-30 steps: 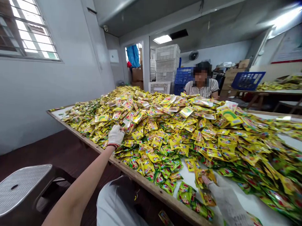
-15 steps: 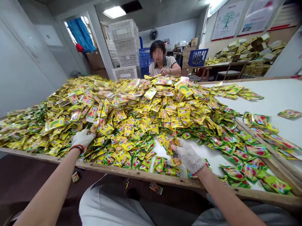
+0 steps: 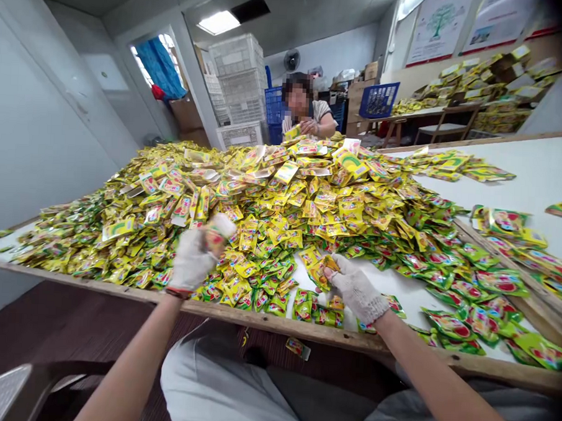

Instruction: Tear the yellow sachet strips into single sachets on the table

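Observation:
A wide heap of small yellow and green candy packets (image 3: 256,234) covers much of the table. My left hand (image 3: 191,262), in a knitted white glove with bare fingertips, is raised over the heap's front. Its fingers are closed on a small box (image 3: 218,232) with a white end and red print, smeared by motion. At the bare patch of table, my right hand (image 3: 359,289), gloved the same way, pinches a yellow packet (image 3: 323,272). Green packets (image 3: 305,304) lie just below that hand. Small cardboard boxes (image 3: 286,171) are mixed into the top of the heap.
A wooden rim (image 3: 267,321) edges the table, and a wooden strip (image 3: 506,270) divides its right side. Opposite, a person (image 3: 308,109) handles a yellow packet. White crates (image 3: 238,78) and a blue basket (image 3: 379,100) stand behind. Fallen packets (image 3: 298,348) lie on the floor.
My left hand has lifted off the heap and moved right, now with a small box in it. My right hand stays about where it was. The person opposite has raised a packet.

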A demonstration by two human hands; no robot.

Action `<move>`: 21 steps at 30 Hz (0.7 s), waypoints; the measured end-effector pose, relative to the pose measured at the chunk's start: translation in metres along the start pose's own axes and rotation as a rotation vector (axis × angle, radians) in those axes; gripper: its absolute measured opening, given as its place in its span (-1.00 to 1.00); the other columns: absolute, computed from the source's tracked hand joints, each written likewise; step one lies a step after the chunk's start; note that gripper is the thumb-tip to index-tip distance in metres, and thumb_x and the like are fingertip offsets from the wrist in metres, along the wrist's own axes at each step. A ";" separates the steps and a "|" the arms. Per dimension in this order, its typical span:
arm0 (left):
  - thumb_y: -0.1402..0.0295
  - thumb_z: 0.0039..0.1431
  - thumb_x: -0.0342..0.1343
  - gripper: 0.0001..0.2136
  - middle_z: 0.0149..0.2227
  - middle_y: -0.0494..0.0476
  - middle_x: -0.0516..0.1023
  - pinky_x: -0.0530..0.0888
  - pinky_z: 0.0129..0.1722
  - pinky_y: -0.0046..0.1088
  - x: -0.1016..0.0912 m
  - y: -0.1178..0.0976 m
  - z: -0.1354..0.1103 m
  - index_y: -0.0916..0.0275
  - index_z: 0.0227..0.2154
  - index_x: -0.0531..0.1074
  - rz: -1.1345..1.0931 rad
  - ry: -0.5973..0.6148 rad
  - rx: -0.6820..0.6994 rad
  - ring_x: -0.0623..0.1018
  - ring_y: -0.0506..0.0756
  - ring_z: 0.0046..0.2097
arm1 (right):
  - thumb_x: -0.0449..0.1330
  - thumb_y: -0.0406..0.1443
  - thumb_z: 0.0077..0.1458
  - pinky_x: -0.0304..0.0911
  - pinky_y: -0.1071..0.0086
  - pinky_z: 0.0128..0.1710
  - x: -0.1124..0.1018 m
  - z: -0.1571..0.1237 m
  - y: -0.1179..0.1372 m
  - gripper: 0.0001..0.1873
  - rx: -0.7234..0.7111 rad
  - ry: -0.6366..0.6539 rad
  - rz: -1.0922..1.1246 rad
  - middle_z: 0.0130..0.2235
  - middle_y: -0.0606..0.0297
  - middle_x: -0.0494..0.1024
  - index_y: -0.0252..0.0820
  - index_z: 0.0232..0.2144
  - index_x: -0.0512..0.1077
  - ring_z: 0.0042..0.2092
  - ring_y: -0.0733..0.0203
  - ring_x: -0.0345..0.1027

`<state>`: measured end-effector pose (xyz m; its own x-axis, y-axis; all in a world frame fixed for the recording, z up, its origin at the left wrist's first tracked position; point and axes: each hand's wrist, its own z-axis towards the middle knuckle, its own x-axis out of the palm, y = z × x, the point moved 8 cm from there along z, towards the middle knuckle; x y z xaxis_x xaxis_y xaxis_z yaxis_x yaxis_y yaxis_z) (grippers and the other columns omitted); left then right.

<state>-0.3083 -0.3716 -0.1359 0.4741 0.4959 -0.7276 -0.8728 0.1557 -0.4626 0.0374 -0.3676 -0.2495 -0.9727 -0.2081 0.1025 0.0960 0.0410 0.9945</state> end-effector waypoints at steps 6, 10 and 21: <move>0.35 -0.09 0.20 -0.46 -0.09 0.17 0.34 0.38 -0.07 -0.28 0.101 -0.118 -0.071 0.19 0.04 0.29 0.000 0.370 0.394 0.37 0.18 -0.07 | 0.23 -0.13 0.02 0.38 0.39 -0.39 0.001 -0.001 0.004 -0.61 -0.081 0.029 -0.053 -0.27 0.27 0.54 -0.17 -0.13 0.37 -0.33 0.22 0.42; 0.34 -0.07 0.21 -0.44 -0.06 0.20 0.33 0.35 -0.03 -0.23 0.122 -0.129 -0.080 0.19 0.06 0.28 -0.004 0.441 0.425 0.34 0.21 -0.04 | 0.23 -0.19 -0.02 0.38 0.27 -0.21 -0.008 0.001 0.004 -0.63 -0.146 -0.030 -0.315 -0.18 0.20 0.57 -0.20 -0.14 0.45 -0.19 0.09 0.44; 0.34 -0.10 0.22 -0.46 -0.09 0.20 0.33 0.34 -0.01 -0.28 0.128 -0.127 -0.085 0.25 0.02 0.30 -0.131 0.573 0.503 0.34 0.19 -0.03 | 0.18 -0.25 -0.04 0.34 0.30 -0.17 0.004 -0.001 0.010 -0.74 -0.270 0.083 -0.603 -0.22 0.23 0.61 -0.17 -0.28 0.55 -0.19 0.09 0.45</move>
<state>-0.1273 -0.4006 -0.2135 0.4436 -0.0518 -0.8947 -0.6881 0.6200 -0.3770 0.0348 -0.3693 -0.2394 -0.8542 -0.1926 -0.4829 -0.3999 -0.3502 0.8470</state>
